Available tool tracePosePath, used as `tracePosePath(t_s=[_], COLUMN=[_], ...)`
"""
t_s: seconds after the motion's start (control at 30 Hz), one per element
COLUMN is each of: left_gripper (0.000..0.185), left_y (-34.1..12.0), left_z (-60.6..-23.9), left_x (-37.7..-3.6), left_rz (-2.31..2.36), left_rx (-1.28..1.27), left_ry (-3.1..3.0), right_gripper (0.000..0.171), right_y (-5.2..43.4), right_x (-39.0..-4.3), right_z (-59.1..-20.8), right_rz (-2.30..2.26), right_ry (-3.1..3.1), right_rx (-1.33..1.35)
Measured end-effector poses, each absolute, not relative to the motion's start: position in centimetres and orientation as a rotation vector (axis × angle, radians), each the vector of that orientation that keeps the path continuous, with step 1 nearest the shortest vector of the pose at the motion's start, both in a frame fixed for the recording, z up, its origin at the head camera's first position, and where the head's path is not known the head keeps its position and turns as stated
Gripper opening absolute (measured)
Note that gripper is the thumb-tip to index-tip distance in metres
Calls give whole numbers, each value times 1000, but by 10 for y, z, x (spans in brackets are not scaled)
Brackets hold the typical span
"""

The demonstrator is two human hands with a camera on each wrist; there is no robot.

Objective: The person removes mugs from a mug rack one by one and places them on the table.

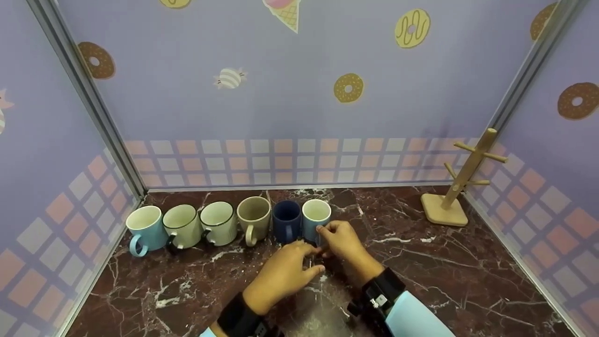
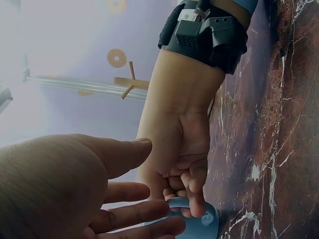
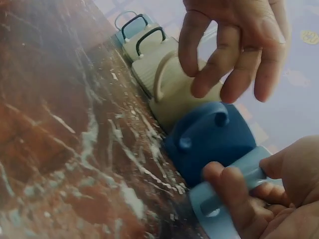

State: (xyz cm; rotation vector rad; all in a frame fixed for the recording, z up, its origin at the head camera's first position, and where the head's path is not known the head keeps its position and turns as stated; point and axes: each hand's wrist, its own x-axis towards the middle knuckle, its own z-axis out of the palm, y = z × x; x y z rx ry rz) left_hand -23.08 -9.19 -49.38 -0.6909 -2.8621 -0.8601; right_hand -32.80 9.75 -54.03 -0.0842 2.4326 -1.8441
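At the right end of a row of mugs stands a light blue mug (image 1: pixel 310 228) with a white inside. My right hand (image 1: pixel 345 242) grips its handle, thumb and fingers curled about it in the right wrist view. Beside it my left hand (image 1: pixel 286 267) hovers in front of the dark blue mug (image 1: pixel 286 217), fingers fairly straight and thumb apart. Nothing lies in that hand; the left wrist view shows its fingers (image 2: pixel 130 215) loosely extended near the right hand. The dark blue mug's handle (image 3: pixel 199 124) faces the front.
Leftward, the row continues with a beige mug (image 1: pixel 254 215), two pale mugs with dark rims, one of them a ribbed mug (image 1: pixel 220 229), and another light blue mug (image 1: pixel 152 236). A wooden mug tree (image 1: pixel 444 213) stands at the back right. Patterned walls enclose the dark marbled tabletop (image 1: pixel 187 290).
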Motion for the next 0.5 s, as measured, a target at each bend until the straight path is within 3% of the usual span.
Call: tracePosePath(t_s=[0.2,0.5], left_gripper=[36,36], left_y=[-94,-122], left_z=[-486,-464], left_x=[-229,-230], left_rz=[-850,-659], left_rx=[-652,-373], left_ry=[-2784,-2631], right_gripper=[24,27], right_y=[119,173], right_x=[-332,-336], right_z=[-526,-490], right_rz=[-1573,-1143], right_ry=[2682,3079], right_rx=[-155,-315])
